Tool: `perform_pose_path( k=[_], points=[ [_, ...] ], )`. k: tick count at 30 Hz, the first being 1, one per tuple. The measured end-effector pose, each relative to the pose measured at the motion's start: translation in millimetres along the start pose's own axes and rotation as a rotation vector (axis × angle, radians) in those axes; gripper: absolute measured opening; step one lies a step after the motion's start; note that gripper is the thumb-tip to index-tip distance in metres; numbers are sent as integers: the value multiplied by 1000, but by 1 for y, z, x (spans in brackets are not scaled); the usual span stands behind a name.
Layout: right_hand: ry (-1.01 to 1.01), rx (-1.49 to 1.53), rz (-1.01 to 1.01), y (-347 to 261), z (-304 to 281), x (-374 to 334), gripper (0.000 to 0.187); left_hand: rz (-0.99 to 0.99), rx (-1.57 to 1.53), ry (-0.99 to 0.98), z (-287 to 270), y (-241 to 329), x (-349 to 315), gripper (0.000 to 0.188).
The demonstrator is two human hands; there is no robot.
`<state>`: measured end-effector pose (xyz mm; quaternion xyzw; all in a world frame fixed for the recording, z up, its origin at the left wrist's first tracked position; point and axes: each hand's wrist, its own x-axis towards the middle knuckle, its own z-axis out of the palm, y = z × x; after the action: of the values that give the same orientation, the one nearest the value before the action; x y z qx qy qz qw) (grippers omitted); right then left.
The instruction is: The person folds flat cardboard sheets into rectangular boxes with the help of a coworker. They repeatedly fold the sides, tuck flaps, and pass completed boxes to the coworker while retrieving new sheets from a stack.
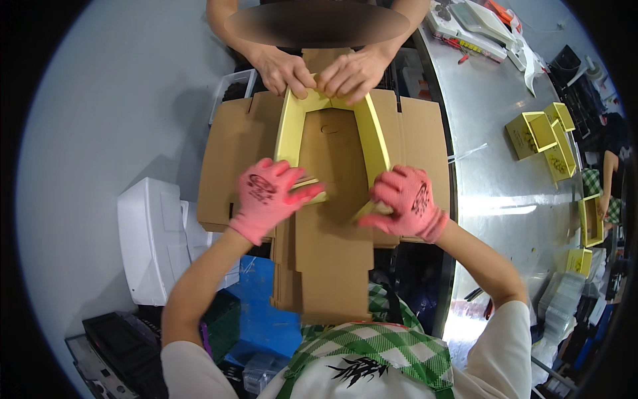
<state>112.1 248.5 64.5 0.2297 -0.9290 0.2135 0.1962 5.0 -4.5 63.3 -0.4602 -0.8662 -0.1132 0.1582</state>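
A yellow cardboard box frame (374, 141) stands upright on flattened brown cardboard in front of me. Its middle is open, showing the brown sheet (332, 149) inside. My left hand (266, 197), in a pink glove, grips its near left corner, the thumb lying along a short yellow flap. At the near right corner my right hand (407, 201), gloved in pink too, has its fingers curled round the wall and another flap, which is blurred. Across from me, another person's two bare hands (321, 77) hold the far end, where the walls meet in a point.
A metal table (492, 206) runs along the right, with several yellow boxes (530, 135) on it. White scales (472, 30) lie at its far end. On the left are a white plastic container (151, 243) and a blue surface (259, 309). Another worker's arm (608, 179) shows far right.
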Motion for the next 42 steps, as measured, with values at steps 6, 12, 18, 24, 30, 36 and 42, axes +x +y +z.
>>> perform_pose_path(
  k=[6, 12, 18, 24, 30, 36, 42],
  points=[
    [146, -245, 297, -8, 32, -4, 33, -112, 98, -110, 7, 66, 15, 55],
    [-18, -280, 278, -17, 21, 6, 26, 8, -47, -172, -17, 59, 18, 59],
    [285, 382, 220, -9, 15, -10, 36, -149, 151, 9, 27, 49, 17, 45],
    [-385, 103, -81, -48, 25, -110, 75, -134, 122, 58, 31, 54, 18, 47],
    [-109, 120, -152, -22, 21, -85, 54, -178, 99, -31, 23, 52, 23, 40],
    [424, 221, 142, 3, 16, -24, 48, -296, -753, 66, 25, 38, 23, 41],
    [625, 563, 557, -6, 39, 0, 58, -708, -1668, 130, 58, 18, -33, 52]
  ],
)
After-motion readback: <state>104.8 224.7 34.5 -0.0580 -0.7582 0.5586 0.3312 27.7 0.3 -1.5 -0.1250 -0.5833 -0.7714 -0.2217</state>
